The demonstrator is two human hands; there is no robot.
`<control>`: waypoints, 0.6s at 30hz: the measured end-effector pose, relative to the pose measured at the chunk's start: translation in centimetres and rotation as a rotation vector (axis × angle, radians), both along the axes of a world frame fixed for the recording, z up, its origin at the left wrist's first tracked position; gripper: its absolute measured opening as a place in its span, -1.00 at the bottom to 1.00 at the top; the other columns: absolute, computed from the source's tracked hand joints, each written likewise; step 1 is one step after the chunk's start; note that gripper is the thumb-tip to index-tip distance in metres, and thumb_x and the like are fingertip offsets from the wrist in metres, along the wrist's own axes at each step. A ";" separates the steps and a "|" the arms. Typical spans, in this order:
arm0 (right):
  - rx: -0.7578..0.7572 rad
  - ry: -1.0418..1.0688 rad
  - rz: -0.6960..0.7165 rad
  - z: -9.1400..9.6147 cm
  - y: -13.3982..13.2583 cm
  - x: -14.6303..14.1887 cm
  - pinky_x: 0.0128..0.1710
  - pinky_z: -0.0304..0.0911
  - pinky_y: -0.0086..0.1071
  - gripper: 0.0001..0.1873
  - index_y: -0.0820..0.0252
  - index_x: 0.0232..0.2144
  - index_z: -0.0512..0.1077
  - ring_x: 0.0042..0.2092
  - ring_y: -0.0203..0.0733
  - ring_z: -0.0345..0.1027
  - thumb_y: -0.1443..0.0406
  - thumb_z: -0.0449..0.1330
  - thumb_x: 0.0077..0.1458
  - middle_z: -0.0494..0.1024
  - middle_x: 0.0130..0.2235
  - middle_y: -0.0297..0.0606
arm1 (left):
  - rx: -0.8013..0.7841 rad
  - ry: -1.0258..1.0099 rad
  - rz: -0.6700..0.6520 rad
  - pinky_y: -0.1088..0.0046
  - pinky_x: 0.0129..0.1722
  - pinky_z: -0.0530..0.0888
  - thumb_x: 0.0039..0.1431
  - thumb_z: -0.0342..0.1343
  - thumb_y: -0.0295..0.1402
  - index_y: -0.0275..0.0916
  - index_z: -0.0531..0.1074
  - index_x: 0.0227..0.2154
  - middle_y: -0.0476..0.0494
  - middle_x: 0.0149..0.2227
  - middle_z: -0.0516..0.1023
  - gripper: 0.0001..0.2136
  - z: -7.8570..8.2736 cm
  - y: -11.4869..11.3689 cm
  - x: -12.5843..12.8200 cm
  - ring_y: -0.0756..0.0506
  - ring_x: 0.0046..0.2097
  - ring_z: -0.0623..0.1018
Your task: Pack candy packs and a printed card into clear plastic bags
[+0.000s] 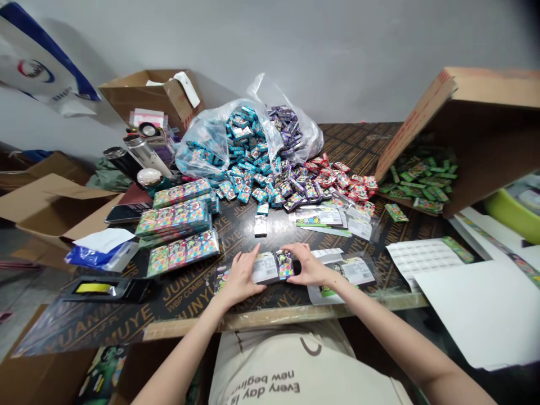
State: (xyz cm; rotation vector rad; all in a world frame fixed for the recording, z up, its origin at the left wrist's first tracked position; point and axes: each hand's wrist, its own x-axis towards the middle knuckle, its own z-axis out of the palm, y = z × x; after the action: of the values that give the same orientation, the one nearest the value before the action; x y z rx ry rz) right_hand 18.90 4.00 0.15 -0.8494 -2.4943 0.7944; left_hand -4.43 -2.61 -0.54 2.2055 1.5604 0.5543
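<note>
My right hand (307,265) holds a small purple printed box (286,264) between thumb and fingers, at its top and bottom edges. The box lies at the right end of a flat printed plastic packet (265,268). My left hand (241,277) rests on the packet's left part with thumb and index finger apart; its other fingers are partly hidden. Just beyond the hands are a small white-faced box (260,226) and a blue box (262,208). More flat printed packets (356,271) lie under and beside my right wrist.
Clear bags spill blue boxes (248,140) and purple boxes (287,126); red boxes (337,179) lie beside them. Wrapped multi-packs (183,252) are stacked left, near a tape dispenser (107,288). A tilted carton (489,90) holds green boxes (426,177). White sheets (481,309) lie right.
</note>
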 end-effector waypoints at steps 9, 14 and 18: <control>-0.023 0.069 -0.149 0.4 -0.2 -0.7 0.08 -0.16 -0.10 -0.24 0.10 0.19 -0.12 0.02 -0.10 0.20 0.10 0.11 0.03 0.46 -0.12 -0.21 | -0.003 -0.105 0.066 0.13 0.01 0.20 -0.21 0.19 -0.31 -0.15 -0.24 0.20 -0.19 -0.03 0.31 -0.08 0.8 1.0 0.0 -0.22 -0.02 0.31; 0.139 0.064 -0.485 1.0 6.6 0.4 0.02 -0.06 -0.14 -0.49 0.06 0.13 0.06 0.02 -0.09 0.17 0.19 -0.01 0.12 0.39 -0.02 -0.19 | -0.037 -0.085 0.046 0.15 0.03 0.18 -0.21 0.17 -0.34 -0.15 -0.27 0.21 -0.19 -0.03 0.30 -0.07 -0.6 1.0 0.7 -0.21 -0.01 0.30; 0.242 -0.165 -0.978 1.9 16.9 3.9 0.00 -0.07 -0.04 -0.48 0.21 0.11 0.10 0.13 0.10 -0.05 0.33 0.00 0.06 0.12 0.14 0.01 | -0.032 -0.002 0.017 0.15 0.05 0.16 -0.19 0.14 -0.34 -0.15 -0.16 0.20 -0.21 0.00 0.29 -0.14 -2.2 0.5 0.9 -0.24 0.02 0.27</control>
State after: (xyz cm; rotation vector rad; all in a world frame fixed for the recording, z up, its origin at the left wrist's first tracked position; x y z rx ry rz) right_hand 22.81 20.89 2.03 -1.8372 -1.8421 0.0793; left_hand -3.51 -2.09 -2.75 2.1688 1.5774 0.5329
